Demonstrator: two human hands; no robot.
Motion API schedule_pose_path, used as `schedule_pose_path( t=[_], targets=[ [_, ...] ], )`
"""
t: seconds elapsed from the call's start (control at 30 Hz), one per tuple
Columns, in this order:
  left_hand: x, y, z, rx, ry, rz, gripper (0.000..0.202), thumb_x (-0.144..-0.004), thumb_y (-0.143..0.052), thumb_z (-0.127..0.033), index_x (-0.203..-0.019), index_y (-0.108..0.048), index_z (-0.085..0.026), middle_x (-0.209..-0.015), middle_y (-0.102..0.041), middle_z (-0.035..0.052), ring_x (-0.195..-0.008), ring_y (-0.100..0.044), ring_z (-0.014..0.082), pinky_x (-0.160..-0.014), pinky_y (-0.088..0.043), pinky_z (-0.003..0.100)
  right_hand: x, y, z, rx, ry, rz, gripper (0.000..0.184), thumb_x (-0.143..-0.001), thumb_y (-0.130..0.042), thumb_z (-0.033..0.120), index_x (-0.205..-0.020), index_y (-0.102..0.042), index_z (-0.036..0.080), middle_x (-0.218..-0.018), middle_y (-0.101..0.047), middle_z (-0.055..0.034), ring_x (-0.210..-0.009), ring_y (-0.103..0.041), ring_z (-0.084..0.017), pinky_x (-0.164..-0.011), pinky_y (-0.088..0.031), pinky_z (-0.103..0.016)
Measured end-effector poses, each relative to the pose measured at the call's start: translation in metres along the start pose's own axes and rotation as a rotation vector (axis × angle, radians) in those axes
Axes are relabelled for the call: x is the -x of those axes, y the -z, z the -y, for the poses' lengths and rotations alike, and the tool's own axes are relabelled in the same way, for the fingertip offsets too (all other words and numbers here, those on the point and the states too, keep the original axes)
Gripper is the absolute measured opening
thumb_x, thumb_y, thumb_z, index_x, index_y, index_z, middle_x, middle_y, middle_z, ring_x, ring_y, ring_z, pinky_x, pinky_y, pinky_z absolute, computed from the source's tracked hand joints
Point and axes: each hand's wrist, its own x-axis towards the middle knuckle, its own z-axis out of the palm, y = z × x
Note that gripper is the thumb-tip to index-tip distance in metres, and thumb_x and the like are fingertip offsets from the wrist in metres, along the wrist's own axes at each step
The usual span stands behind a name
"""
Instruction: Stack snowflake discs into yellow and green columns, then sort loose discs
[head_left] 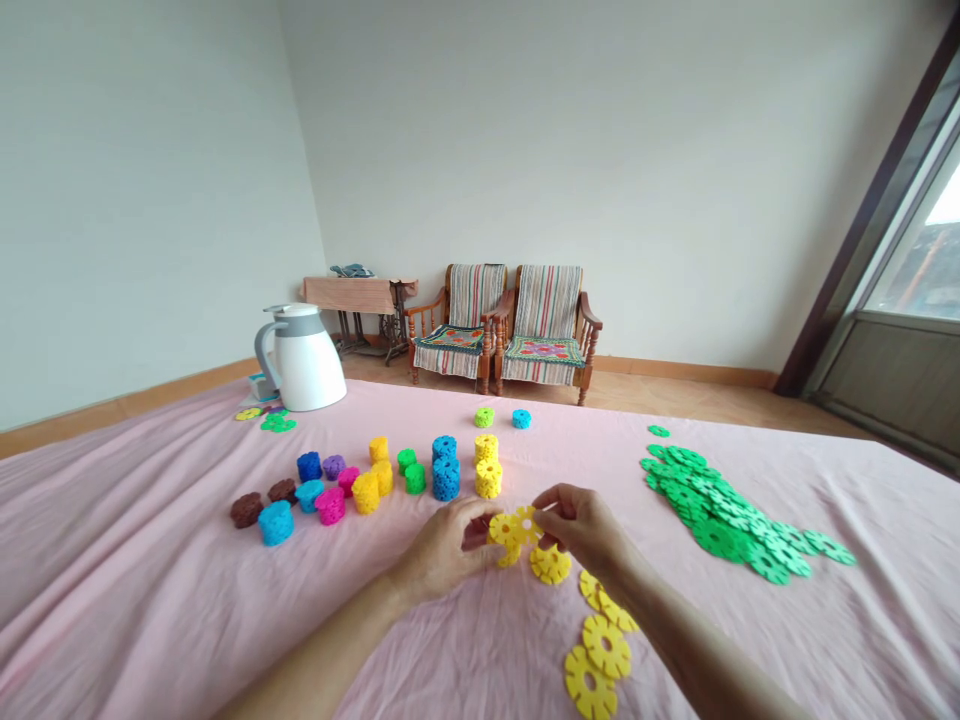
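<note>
My left hand (450, 545) is closed round yellow notched snowflake discs (504, 530), held just above the cloth. From the right, my right hand (581, 520) pinches another yellow snowflake disc (527, 524) by its edge, close against those in the left. Below the hands lies a small group of yellow discs (551, 565). More loose yellow discs (606, 645) trail toward me, partly hidden under my right forearm. Beyond my hands stand two yellow disc stacks (488, 478), and beside them blue stacks (446, 480).
Several short stacks, including brown (246, 510), pink (331, 506) and orange (366, 493), stand to the left. A heap of green discs (720, 510) spreads at the right. A white jug (307, 360) stands at the back left of the pink cloth (180, 570). Two wooden chairs (551, 350) are beyond.
</note>
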Motion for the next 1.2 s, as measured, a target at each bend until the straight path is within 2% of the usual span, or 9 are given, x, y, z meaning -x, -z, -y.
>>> schedule_pose_path(
  t=[0.1, 0.2, 0.33, 0.47, 0.57, 0.63, 0.8, 0.93, 1.2],
  targets=[
    [0.0, 0.001, -0.002, -0.039, 0.0, -0.005, 0.038, -0.077, -0.065, -0.039, -0.107, -0.06, -0.016, -0.103, -0.061, 0.0082, -0.092, -0.058, 0.0205, -0.08, -0.046, 0.029, -0.009, -0.012, -0.003, 0.008, -0.008, -0.005, 0.009, -0.068, -0.054, 0.02, -0.073, -0.058, 0.014, -0.05, -0.06, 0.0019, -0.045, -0.06, -0.011, -0.043, -0.036, -0.018],
    [0.0, 0.003, -0.003, -0.081, 0.015, 0.0, 0.037, -0.076, -0.065, -0.04, -0.105, -0.062, -0.017, -0.1, -0.062, 0.0071, -0.091, -0.057, 0.0215, -0.079, -0.046, 0.03, -0.011, -0.019, -0.009, 0.102, 0.056, -0.024, 0.008, -0.068, -0.052, 0.02, -0.07, -0.059, 0.015, -0.051, -0.061, 0.0009, -0.047, -0.061, -0.012, -0.043, -0.037, -0.019],
    [0.0, 0.002, 0.001, -0.063, 0.008, -0.006, 0.038, -0.073, -0.069, -0.038, -0.104, -0.062, -0.017, -0.099, -0.063, 0.0068, -0.089, -0.058, 0.0212, -0.079, -0.045, 0.031, -0.008, -0.018, -0.015, 0.244, 0.131, -0.089, 0.014, -0.07, -0.05, 0.02, -0.076, -0.062, 0.015, -0.067, -0.067, -0.0023, -0.052, -0.062, -0.013, -0.047, -0.042, -0.021],
    [0.001, 0.002, 0.005, -0.079, -0.005, -0.03, 0.043, -0.068, -0.073, -0.034, -0.107, -0.061, -0.018, -0.1, -0.063, 0.0067, -0.087, -0.058, 0.0201, -0.077, -0.046, 0.03, -0.001, -0.012, -0.019, 0.42, 0.252, -0.124, 0.024, -0.074, -0.044, 0.016, -0.085, -0.066, 0.017, -0.078, -0.07, -0.0044, -0.069, -0.064, -0.016, -0.063, -0.046, -0.027],
    [0.002, 0.003, 0.004, -0.169, -0.007, -0.038, 0.049, -0.064, -0.075, -0.032, -0.109, -0.059, -0.02, -0.1, -0.062, 0.0049, -0.085, -0.057, 0.0189, -0.076, -0.046, 0.029, 0.006, -0.014, -0.022, 0.566, 0.329, -0.132, 0.036, -0.075, -0.041, 0.01, -0.101, -0.064, 0.018, -0.093, -0.071, -0.0056, -0.089, -0.062, -0.019, -0.08, -0.043, -0.031],
    [0.003, 0.004, 0.002, -0.201, -0.017, -0.027, 0.048, -0.064, -0.075, -0.03, -0.109, -0.059, -0.021, -0.1, -0.061, 0.0046, -0.084, -0.057, 0.0184, -0.075, -0.046, 0.029, 0.011, -0.017, -0.022, 0.644, 0.337, -0.115, 0.039, -0.075, -0.04, 0.008, -0.108, -0.061, 0.017, -0.096, -0.07, -0.0065, -0.092, -0.061, -0.02, -0.084, -0.04, -0.034],
    [0.003, 0.003, -0.001, -0.199, -0.026, -0.02, 0.047, -0.068, -0.072, -0.026, -0.112, -0.057, -0.02, -0.1, -0.061, 0.0052, -0.085, -0.057, 0.0186, -0.077, -0.046, 0.029, 0.018, -0.025, -0.018, 0.761, 0.39, -0.103, 0.039, -0.075, -0.041, 0.005, -0.109, -0.059, 0.014, -0.093, -0.07, -0.009, -0.09, -0.062, -0.02, -0.086, -0.035, -0.032],
    [0.003, 0.003, -0.004, -0.211, -0.041, -0.033, 0.046, -0.068, -0.071, -0.024, -0.112, -0.056, -0.023, -0.104, -0.061, 0.004, -0.095, -0.057, 0.0214, -0.085, -0.045, 0.032, 0.022, -0.028, -0.015, 0.81, 0.412, -0.112, 0.039, -0.075, -0.041, 0.004, -0.108, -0.06, 0.013, -0.09, -0.07, -0.0103, -0.089, -0.062, -0.021, -0.084, -0.035, -0.032],
    [0.004, 0.003, -0.005, -0.27, -0.051, -0.044, 0.054, -0.068, -0.071, -0.023, -0.119, -0.052, -0.024, -0.108, -0.061, 0.0039, -0.098, -0.056, 0.0215, -0.089, -0.044, 0.032, 0.021, -0.027, -0.018, 0.778, 0.476, -0.121, 0.04, -0.074, -0.041, 0.003, -0.109, -0.058, 0.013, -0.091, -0.07, -0.0093, -0.088, -0.062, -0.02, -0.083, -0.036, -0.032]
  ],
)
